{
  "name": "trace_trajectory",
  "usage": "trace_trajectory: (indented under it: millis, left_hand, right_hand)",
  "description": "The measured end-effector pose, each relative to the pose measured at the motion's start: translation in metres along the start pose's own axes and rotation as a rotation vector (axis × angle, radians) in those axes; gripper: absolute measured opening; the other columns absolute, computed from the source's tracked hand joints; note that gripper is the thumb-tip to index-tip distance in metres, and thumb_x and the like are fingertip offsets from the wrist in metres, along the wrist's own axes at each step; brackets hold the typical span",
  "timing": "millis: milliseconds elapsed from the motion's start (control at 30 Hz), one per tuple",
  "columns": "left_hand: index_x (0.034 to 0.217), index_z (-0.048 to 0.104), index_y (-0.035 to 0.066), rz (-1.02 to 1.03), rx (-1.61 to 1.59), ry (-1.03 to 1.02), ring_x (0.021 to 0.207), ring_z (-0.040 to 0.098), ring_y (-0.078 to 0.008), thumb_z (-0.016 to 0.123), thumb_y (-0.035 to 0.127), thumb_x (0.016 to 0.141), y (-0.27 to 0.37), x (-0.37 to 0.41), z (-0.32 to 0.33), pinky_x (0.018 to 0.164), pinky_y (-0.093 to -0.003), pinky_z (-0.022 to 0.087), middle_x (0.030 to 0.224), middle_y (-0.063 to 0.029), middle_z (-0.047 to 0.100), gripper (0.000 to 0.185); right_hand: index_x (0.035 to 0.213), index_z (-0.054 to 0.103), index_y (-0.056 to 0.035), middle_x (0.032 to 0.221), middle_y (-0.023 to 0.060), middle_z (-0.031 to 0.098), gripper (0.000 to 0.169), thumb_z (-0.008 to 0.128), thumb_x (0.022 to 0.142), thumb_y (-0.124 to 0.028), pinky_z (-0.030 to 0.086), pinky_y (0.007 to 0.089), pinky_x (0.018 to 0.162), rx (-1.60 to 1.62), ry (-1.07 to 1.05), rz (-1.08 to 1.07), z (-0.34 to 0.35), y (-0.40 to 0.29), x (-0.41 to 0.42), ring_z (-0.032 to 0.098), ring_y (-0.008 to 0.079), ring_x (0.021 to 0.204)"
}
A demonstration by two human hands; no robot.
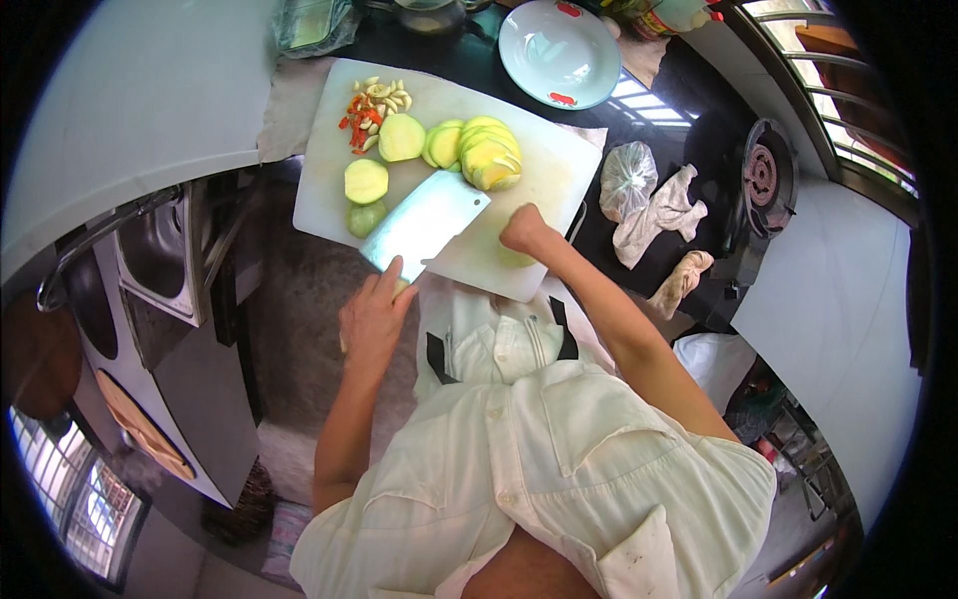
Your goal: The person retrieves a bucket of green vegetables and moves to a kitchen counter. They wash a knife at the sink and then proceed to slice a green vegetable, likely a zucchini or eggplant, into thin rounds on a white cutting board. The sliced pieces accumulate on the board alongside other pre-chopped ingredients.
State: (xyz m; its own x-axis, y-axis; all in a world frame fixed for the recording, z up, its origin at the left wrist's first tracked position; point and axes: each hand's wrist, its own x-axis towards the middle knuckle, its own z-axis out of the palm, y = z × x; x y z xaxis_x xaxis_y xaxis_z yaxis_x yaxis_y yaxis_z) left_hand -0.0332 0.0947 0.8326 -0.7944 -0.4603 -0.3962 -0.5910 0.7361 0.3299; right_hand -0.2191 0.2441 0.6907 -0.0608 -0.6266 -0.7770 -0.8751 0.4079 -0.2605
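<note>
A cleaver with a broad metal blade lies slanted over the white cutting board; my left hand grips its handle at the board's near edge. My right hand is curled low on the board's right part, its fingertips hidden, beside a pale green piece partly behind the wrist. Beyond the blade sits a fanned stack of green vegetable slices, with more slices and a cut half to its left. Further left are another cut piece, a rounded green piece, garlic cloves and chopped red pepper.
Behind the board stand an enamel plate, a pot and a wrapped glass container. To the right are a plastic bag, a crumpled cloth, another cloth and a gas burner. A metal sink is at left.
</note>
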Motion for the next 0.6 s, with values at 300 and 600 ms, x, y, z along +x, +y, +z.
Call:
trace_trajectory:
  millis: [300, 600]
  left_hand:
    - [0.113, 0.054, 0.007, -0.334, -0.522, -0.227, 0.087, 0.060, -0.0224, 0.062, 0.021, 0.077, -0.005, -0.049, -0.003, 0.076, -0.0299, 0.044, 0.098, -0.0134, 0.061, 0.040]
    - [0.116, 0.052, 0.005, -0.162, -0.799, -0.172, 0.092, 0.059, -0.0181, 0.054, 0.019, 0.083, 0.008, -0.034, 0.044, 0.078, -0.0272, 0.043, 0.105, -0.0150, 0.060, 0.036]
  right_hand:
    - [0.072, 0.062, -0.0153, 0.072, 0.0081, 0.063, 0.017, 0.047, 0.068, -0.022, 0.047, 0.0356, 0.061, 0.345, 0.316, 0.229, 0.075, -0.025, -0.013, 0.062, 0.0217, 0.071]
    - [0.075, 0.062, -0.0155, 0.073, 0.0038, 0.064, 0.016, 0.049, 0.070, -0.022, 0.047, 0.0370, 0.057, 0.404, 0.436, 0.371, 0.045, -0.013, 0.003, 0.062, 0.0228, 0.070]
